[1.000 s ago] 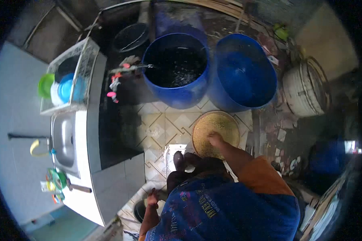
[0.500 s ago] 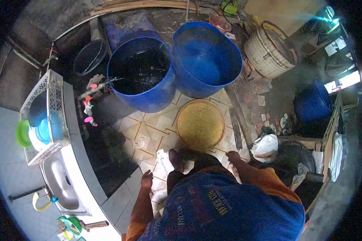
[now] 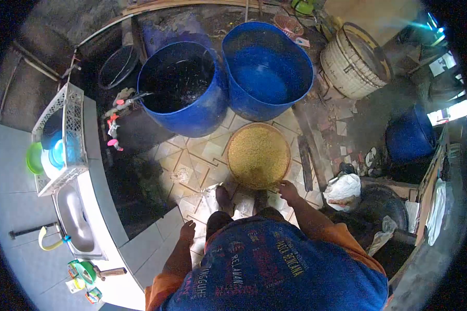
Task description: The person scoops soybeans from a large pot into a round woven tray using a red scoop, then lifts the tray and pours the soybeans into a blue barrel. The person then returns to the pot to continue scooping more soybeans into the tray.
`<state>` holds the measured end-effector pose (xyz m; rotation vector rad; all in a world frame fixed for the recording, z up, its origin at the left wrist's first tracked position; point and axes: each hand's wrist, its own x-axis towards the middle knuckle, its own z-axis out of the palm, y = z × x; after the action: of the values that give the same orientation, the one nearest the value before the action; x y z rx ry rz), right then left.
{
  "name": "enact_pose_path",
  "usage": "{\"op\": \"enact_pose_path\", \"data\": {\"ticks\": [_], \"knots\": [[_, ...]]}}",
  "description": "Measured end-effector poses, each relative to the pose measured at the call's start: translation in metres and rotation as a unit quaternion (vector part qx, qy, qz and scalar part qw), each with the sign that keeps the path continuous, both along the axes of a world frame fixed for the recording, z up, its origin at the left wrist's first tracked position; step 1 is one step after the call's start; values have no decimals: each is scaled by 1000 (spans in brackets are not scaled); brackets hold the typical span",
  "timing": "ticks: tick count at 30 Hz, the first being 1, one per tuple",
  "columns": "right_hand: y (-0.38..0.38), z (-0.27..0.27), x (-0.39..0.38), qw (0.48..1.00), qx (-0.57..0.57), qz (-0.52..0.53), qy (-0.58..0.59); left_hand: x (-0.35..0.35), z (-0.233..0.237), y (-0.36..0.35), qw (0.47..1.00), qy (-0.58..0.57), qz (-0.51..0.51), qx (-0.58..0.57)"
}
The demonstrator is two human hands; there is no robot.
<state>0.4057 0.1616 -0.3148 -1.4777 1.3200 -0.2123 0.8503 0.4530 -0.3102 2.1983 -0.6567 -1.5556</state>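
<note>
A round shallow basket full of small yellow grains or beans lies on the tiled floor in front of my feet. My right hand is just below the basket's lower right rim, its fingers apart and nothing visible in them; whether it touches the rim I cannot tell. Lower on the left, my left hand hangs over the floor beside my leg, empty, with its fingers apart.
Two big blue barrels, one with dark liquid and one blue inside, stand beyond the basket. On the left are a sink and a dish rack. A white drum and white sack are at the right.
My right hand has moved left and up, closer to the basket. My left hand has shifted slightly left and down. The view has tilted a little, and my body leans further forward.
</note>
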Motion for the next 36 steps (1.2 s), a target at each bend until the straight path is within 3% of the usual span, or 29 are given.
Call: {"op": "enact_pose_path", "data": {"ticks": [1, 2, 3, 4, 5, 6, 7, 8, 9, 10, 11, 12, 14, 15, 16, 17, 18, 19, 22, 23, 24, 26, 27, 28, 29, 30, 32, 34, 36], "knots": [[-2, -25, -14, 958, -186, 212, 52, -5, -2, -3, 998, -35, -46, -40], [-3, -9, -13, 959, -188, 209, 46, -5, -8, -5, 990, -71, -94, -79], [-7, 20, -9, 985, -86, 142, 44, -5, -33, 7, 986, -37, -71, -149], [-9, 40, -7, 996, 17, 74, 41, -9, -32, -3, 982, -60, -130, -119], [-7, 43, -12, 997, 15, 68, 35, -26, -9, -25, 996, -3, -2, -84], [-5, 42, -21, 991, 114, -20, -71, -49, 30, -50, 989, 56, 128, -48], [-4, 39, -32, 957, 208, -105, -175, -63, 59, -71, 990, 53, 124, -52], [-2, 15, -48, 957, 204, -106, -179, -75, 83, -88, 987, 64, 142, -30], [2, -24, -64, 995, 81, 30, -49, -82, 94, -98, 984, 76, 160, -7], [-6, 3, -54, 982, -47, 163, 84, -82, 86, -100, 984, 74, 158, -12], [-5, 38, -60, 887, -111, 354, 275, -82, 78, -102, 990, 79, 113, -31], [-2, 51, -65, 887, -111, 352, 275, -84, 71, -100, 993, 84, 68, -47], [9, 59, -76, 885, -197, 339, 252, -100, 99, -116, 990, 83, 114, -15], [14, 35, -80, 923, -85, 262, 268, -106, 112, -123, 984, 82, 160, 17], [24, 19, -92, 923, -85, 261, 268, -106, 104, -119, 984, 82, 159, 17], [31, 7, -103, 972, 14, 104, 211, -103, 86, -110, 984, 81, 161, -4], [31, 4, -110, 982, 110, -57, 145, -102, 74, -106, 983, 81, 162, -27], [30, 13, -113, 960, 217, -131, 121, -104, 77, -103, 981, 86, 173, 2], [33, 24, -120, 925, 280, -241, 85, -105, 72, -95, 981, 59, 183, 30], [36, 11, -135, 975, 181, -61, 112, -101, 66, -92, 980, 75, 181, 37], [33, 14, -135, 976, 178, -60, 112, -102, 64, -90, 980, 75, 182, 33], [29, 21, -132, 932, 282, -227, 38, -100, 60, -85, 978, 70, 191, 42], [28, 6, -147, 977, 22, 144, 153, -95, 44, -73, 988, 66, 141, -4], [22, 22, -135, 978, 18, 146, 151, -94, 47, -76, 988, 63, 143, -8], [17, 38, -121, 979, 149, -23, 138, -94, 49, -78, 986, 73, 150, -7], [12, 53, -109, 936, 273, -190, 118, -95, 52, -81, 984, 83, 158, -6], [10, 41, -108, 938, 262, -220, 61, -98, 60, -84, 988, 73, 129, -48], [2, 36, -103, 936, 250, -248, 4, -108, 92, -109, 957, 115, 267, -22], [-10, 37, -93, 953, 239, -186, 19, -107, 105, -128, 955, 106, 274, -28]]}}
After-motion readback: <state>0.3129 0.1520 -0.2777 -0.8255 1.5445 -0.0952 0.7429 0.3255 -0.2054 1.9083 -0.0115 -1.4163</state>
